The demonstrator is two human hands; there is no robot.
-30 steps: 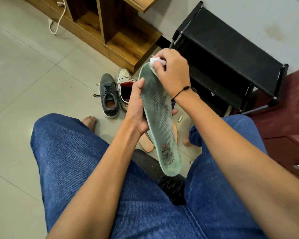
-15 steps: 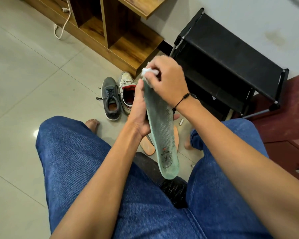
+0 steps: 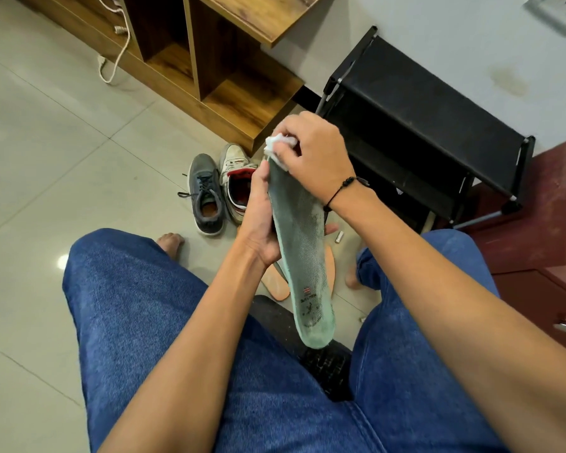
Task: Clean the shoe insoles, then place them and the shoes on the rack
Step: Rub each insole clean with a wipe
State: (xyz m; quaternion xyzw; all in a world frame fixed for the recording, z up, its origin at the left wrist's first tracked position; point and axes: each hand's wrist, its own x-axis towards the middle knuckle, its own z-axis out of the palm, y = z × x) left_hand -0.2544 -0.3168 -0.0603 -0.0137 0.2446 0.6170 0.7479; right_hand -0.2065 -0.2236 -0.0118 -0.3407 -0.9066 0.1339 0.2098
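Seated person above a tiled floor. The left hand (image 3: pixel 262 220) grips the green insole (image 3: pixel 303 256) at mid-length; the right hand (image 3: pixel 311 155) pinches a white wipe (image 3: pixel 280 147) against its toe end. Beyond the insole stand a grey shoe (image 3: pixel 206 194) and a white shoe (image 3: pixel 236 178); to its right, the black rack (image 3: pixel 422 125). An orange insole (image 3: pixel 276 282) lies beneath it.

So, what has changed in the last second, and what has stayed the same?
The green insole has turned more edge-on to the camera, and the right hand with the white wipe has stayed at its toe end, rubbing there. The left hand still grips the insole's middle. The grey shoe, the white shoe and the orange insole lie on the floor as before; the black rack holds nothing visible.
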